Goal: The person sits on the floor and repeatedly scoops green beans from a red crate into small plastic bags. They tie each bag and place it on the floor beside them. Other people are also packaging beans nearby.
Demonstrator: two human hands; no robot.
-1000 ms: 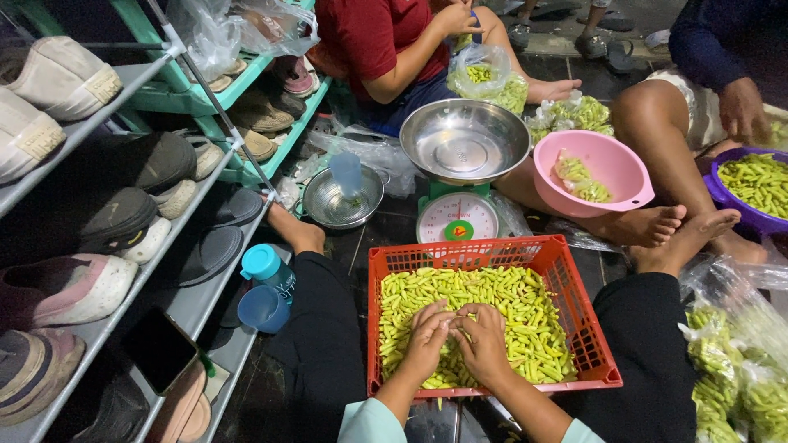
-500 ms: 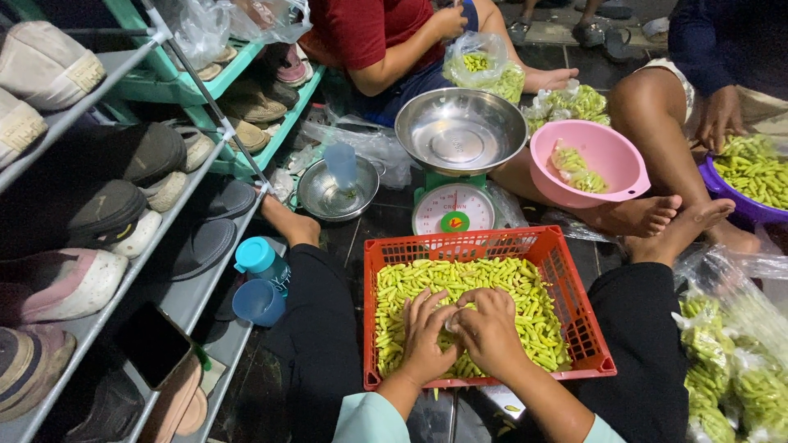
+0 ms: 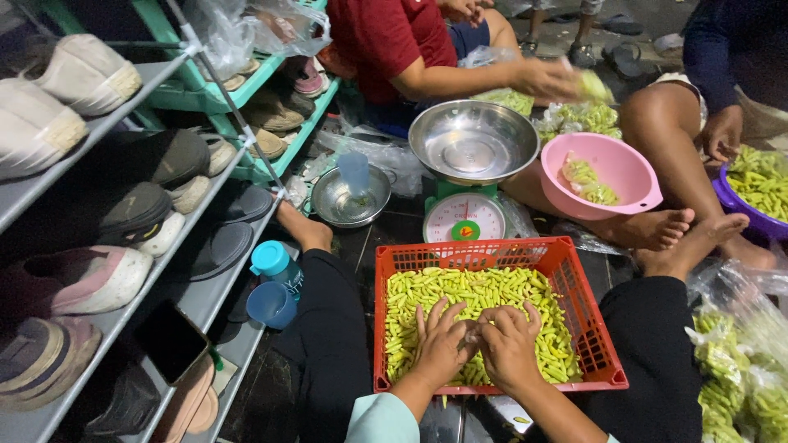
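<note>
Left hand (image 3: 439,344): palm down, fingers spread and slightly curled, fingertips pointing away from the body.
Right hand (image 3: 510,346): palm down, fingers splayed, set just beside the left one.
Contact: the thumbs and inner edges of both hands meet in the middle.
Forearms: bare, converging from below.
Left sleeve: pale green, ending near the elbow.

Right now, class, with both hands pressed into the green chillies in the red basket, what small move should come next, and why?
Probably cup and lift a handful: the left hand and right hand meet, fingers spread, on the green chillies piled in the red basket.
</note>
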